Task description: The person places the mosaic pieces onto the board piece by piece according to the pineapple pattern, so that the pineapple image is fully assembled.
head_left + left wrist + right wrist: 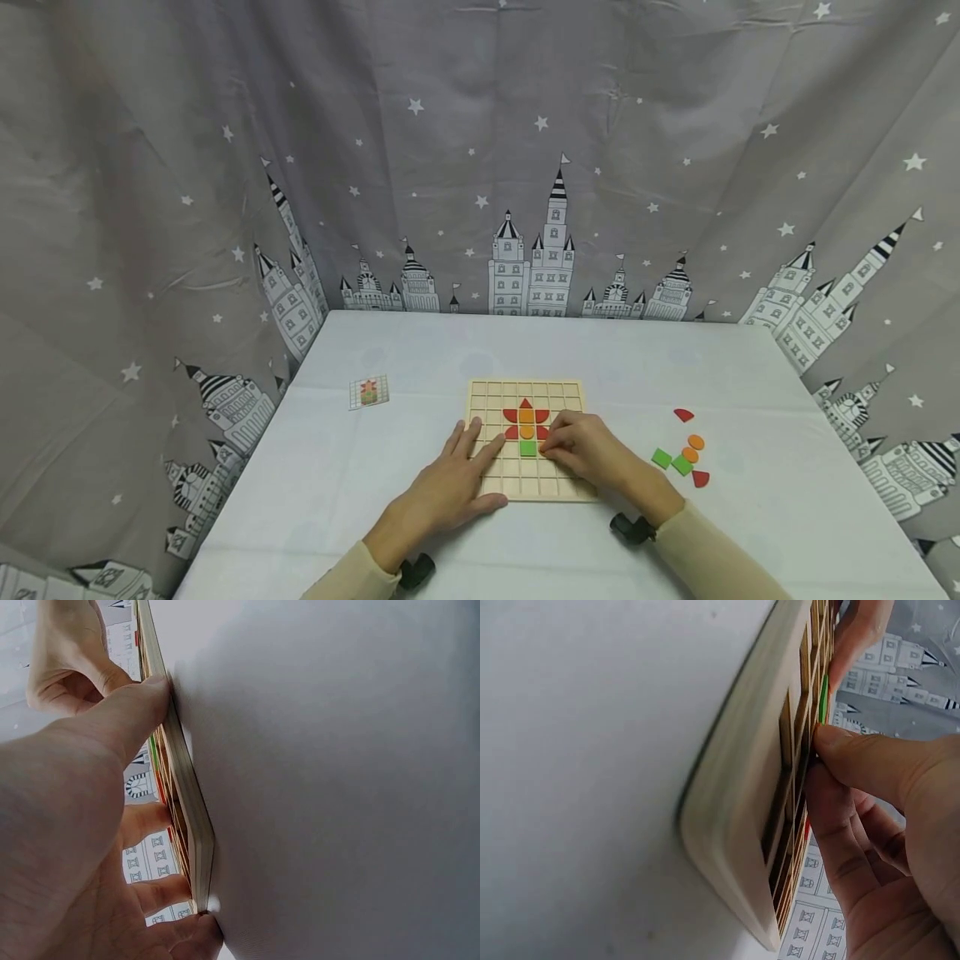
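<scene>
Beside the board (525, 392): two green squares (662, 457), two orange circles (696, 442), two red pieces (683, 414).

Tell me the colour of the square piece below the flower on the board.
Green square piece; clearest in the head view.

No words, numbers, labels or brand marks can be read anywhere: the curtain (480, 167) bears only printed castles and stars, the small card (368, 392) only a tiny coloured figure on a grid, and the wooden board (525, 392) is unmarked.
</scene>
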`<state>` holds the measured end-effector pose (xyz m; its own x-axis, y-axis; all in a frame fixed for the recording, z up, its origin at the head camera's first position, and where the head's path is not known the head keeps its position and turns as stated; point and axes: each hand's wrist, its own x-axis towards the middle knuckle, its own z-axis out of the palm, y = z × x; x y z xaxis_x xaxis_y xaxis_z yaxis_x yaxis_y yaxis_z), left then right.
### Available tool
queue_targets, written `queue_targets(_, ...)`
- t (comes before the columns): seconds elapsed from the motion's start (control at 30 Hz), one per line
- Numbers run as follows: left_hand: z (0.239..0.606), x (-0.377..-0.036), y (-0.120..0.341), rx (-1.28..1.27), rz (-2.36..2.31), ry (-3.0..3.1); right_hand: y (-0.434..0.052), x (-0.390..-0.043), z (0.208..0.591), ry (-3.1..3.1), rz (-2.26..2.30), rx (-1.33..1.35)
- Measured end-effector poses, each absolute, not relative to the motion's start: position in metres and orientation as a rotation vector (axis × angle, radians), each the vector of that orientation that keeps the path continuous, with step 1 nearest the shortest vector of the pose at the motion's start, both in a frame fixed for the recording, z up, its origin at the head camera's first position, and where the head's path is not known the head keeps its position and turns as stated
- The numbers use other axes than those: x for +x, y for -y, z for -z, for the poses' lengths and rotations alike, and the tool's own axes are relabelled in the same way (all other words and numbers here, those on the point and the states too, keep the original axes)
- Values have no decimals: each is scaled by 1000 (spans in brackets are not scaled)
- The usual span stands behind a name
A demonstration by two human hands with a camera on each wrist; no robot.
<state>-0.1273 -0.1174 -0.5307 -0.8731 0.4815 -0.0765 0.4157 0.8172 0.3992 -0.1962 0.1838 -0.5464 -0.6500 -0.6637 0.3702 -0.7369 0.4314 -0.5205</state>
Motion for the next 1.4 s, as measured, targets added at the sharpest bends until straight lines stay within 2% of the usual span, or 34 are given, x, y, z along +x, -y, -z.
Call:
queue_targets(0.4,529,-128,118,709,-564,-2829,-180,-195,541,2673,-969,1178)
queue_targets(0.73,530,-128,116,711,-562,-2826,-195,-192,539,2714,-966,1079)
queue_targets(1.4,529,-126,116,675,-579,-2812,-292,-178,525,2778,-861,690)
